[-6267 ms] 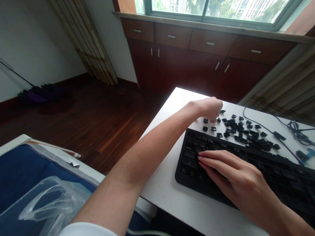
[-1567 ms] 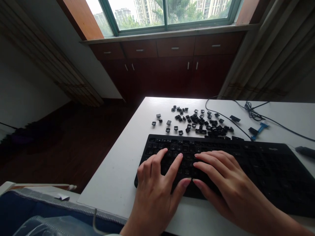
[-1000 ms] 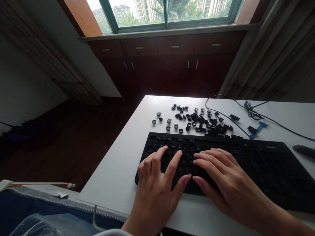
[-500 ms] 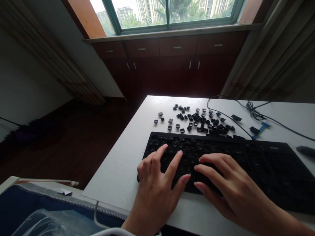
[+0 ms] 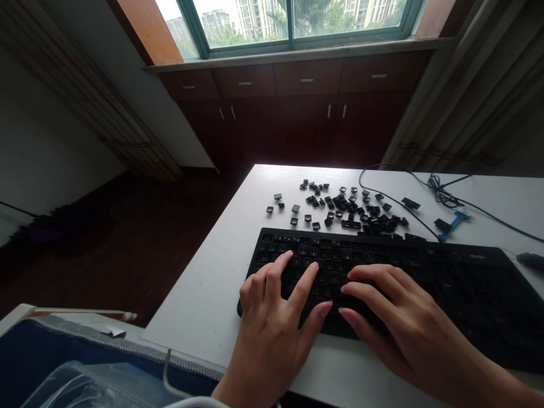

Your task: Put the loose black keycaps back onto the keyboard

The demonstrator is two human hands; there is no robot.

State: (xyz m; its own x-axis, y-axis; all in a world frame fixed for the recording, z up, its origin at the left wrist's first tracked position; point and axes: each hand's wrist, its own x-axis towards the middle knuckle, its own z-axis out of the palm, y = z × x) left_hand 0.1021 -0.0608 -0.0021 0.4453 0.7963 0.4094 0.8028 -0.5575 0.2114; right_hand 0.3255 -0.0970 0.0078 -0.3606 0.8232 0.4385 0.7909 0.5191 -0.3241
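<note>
Left hand, right hand bare; slender fingers, rounded nails; right wrist uncovered.

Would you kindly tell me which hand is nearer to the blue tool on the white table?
The right. The right hand is over the keyboard, in front and somewhat left of the blue tool; the left hand is much farther left, over the keyboard's left end.

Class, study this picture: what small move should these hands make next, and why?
Probably lift the left hand past the far edge of the keyboard and pick up one loose keycap. That hand is spread over the keys with no keycap visible in its grip, while several lie singly on the white table, near that edge.
</note>
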